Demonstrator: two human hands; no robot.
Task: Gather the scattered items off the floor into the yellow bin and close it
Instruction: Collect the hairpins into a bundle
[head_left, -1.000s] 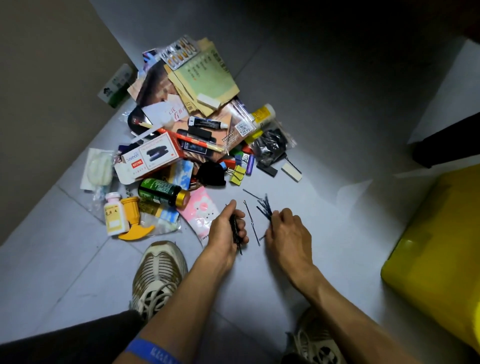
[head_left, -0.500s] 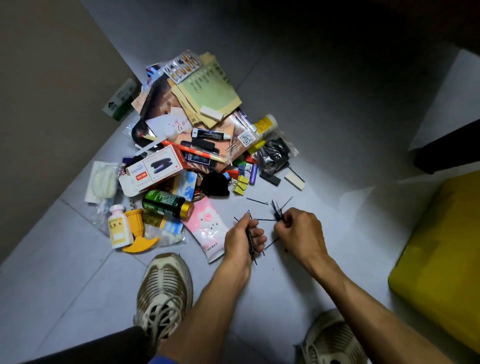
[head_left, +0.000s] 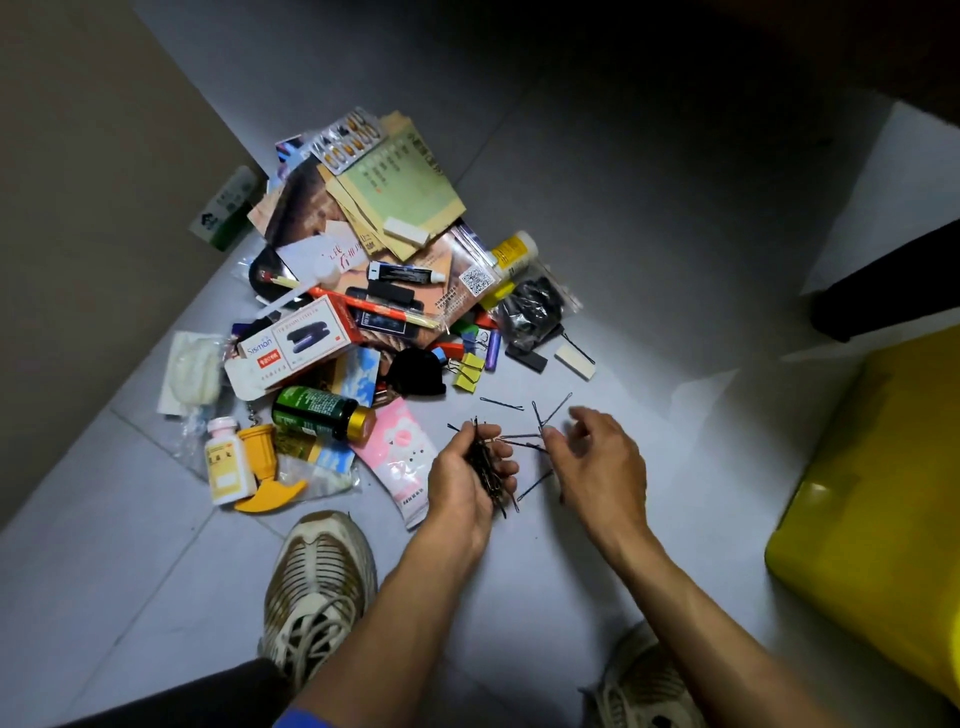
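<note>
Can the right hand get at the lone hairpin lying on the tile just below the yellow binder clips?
Probably yes. The right hand hovers with fingers relaxed and spread, and that hairpin lies flat on bare floor just beyond them, nothing covering it.

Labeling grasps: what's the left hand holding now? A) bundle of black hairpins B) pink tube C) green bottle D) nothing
A: the left hand is curled around a bundle of black hairpins, while the green bottle and pink tube lie on the floor.
</note>
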